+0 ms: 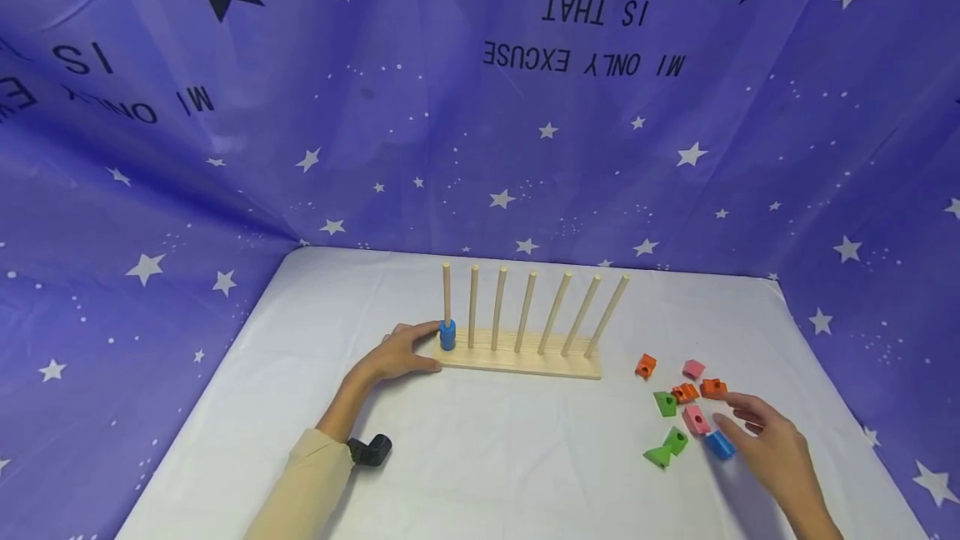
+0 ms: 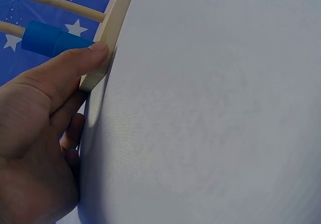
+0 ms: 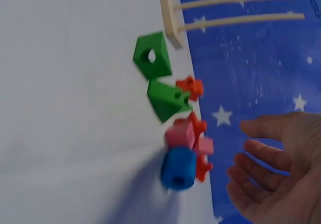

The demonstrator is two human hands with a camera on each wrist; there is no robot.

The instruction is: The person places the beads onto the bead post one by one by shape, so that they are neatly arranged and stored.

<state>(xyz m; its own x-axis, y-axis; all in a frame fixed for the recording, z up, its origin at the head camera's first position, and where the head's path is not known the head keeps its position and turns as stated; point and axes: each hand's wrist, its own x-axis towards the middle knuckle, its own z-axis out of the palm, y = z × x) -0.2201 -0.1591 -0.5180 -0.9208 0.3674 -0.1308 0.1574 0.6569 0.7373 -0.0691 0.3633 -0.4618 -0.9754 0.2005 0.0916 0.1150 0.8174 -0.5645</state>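
Purple-blue cloth backdrop, printed with white stars, black stars and inverted black lettering, hangs behind and to both sides of the hands; white-covered table beneath them. Left hand: in beige sleeve, black device at the wrist; thumb and fingers clamped on the near end of a pale wooden peg rack. Said rack: flat rectangular base, seven upright round pegs in one row, extending from the left hand toward the right. Blue cylinder stack, with a visible seam, threaded on the peg closest to the left hand, seated low, just beside the index finger; whether finger and stack touch cannot be told. Right hand: well apart from the left, holding nothing, fingers loosely bent and spread from the thumb; a gap shows between fingertips and blocks in its wrist view. Loose lot, bored blocks, gathered beside the right hand on its inner side: one blue cylinder, lying just by the thumb; three orange notched blocks, one near the index fingertip, one farther inward, one toward the rack; two pink blocks, one amid the group, one beyond the fingers; three green triangular blocks, one beside the orange, two close together farthest inward from the thumb.
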